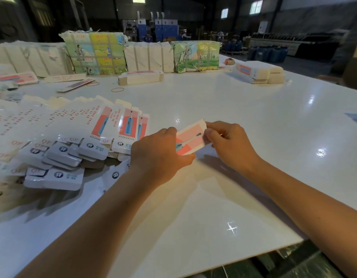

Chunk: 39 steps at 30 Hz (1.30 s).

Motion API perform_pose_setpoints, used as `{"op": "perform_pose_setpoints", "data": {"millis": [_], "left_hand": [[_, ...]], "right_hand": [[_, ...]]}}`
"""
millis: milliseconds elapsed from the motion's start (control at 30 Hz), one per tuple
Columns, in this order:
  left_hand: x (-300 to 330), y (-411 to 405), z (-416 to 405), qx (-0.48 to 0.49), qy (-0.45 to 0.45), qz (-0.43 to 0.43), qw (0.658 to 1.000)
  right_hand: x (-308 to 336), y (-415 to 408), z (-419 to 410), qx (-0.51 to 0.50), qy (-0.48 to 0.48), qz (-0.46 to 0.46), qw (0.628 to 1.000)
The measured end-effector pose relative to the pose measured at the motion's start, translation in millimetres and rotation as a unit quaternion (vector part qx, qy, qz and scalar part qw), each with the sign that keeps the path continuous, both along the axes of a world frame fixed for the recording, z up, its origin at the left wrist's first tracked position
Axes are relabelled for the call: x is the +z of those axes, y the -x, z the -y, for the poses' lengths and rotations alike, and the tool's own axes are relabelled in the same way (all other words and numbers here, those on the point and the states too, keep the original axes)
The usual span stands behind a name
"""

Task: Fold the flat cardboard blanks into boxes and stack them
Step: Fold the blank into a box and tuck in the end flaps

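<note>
Both hands hold one small white-and-pink printed cardboard blank [190, 140] just above the glossy white tabletop [253, 121], toward the middle of its near edge. The left hand [161, 151] has a closed grip on the near end, steadying it; the right hand [229, 143] pinches the far end, probably to work a flap. Toward the left edge lies a fanned heap of folded white boxes [73, 137], overlapping. No containers are visible.
</note>
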State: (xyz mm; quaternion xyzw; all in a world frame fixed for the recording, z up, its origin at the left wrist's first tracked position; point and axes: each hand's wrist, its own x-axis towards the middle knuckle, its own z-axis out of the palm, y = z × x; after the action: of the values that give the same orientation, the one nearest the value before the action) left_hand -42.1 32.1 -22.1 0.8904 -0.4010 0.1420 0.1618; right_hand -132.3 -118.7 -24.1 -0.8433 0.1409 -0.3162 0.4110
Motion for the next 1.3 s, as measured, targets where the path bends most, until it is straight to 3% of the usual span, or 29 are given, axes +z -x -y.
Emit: {"op": "perform_pose_setpoints", "data": {"millis": [300, 500, 667, 767, 867, 967, 1067, 1100, 1200, 1300], "left_hand": [[1, 9, 8, 0.034, 0.022, 0.020, 0.999], [5, 4, 6, 0.053, 0.013, 0.049, 0.997], [11, -1, 1, 0.053, -0.009, 0.082, 0.995], [12, -5, 0, 0.030, -0.018, 0.065, 0.997], [8, -5, -2, 0.008, -0.043, 0.058, 0.997], [-1, -13, -8, -0.079, -0.009, 0.017, 0.997], [-6, -10, 2, -0.127, 0.050, 0.215, 0.967], [-6, -7, 8, -0.136, 0.073, 0.230, 0.961], [-20, 0, 15, -0.188, 0.144, 0.130, 0.963], [-38, -3, 23, -0.241, 0.105, 0.026, 0.965]], "right_hand": [[-3, 0, -13, 0.035, 0.061, 0.003, 0.997], [-2, -1, -14, 0.112, -0.040, 0.009, 0.993], [-5, 0, -11, 0.187, -0.055, -0.011, 0.981], [-3, 2, -7, 0.196, 0.010, -0.037, 0.980], [0, 3, 1, 0.183, 0.174, -0.034, 0.967], [1, 3, 8, 0.151, 0.312, -0.089, 0.934], [6, 2, 28, 0.069, 0.350, -0.121, 0.926], [13, 2, 41, 0.023, 0.338, -0.117, 0.933], [39, 11, 95, -0.147, 0.218, -0.054, 0.963], [58, 54, 172, -0.321, 0.118, -0.001, 0.940]]}}
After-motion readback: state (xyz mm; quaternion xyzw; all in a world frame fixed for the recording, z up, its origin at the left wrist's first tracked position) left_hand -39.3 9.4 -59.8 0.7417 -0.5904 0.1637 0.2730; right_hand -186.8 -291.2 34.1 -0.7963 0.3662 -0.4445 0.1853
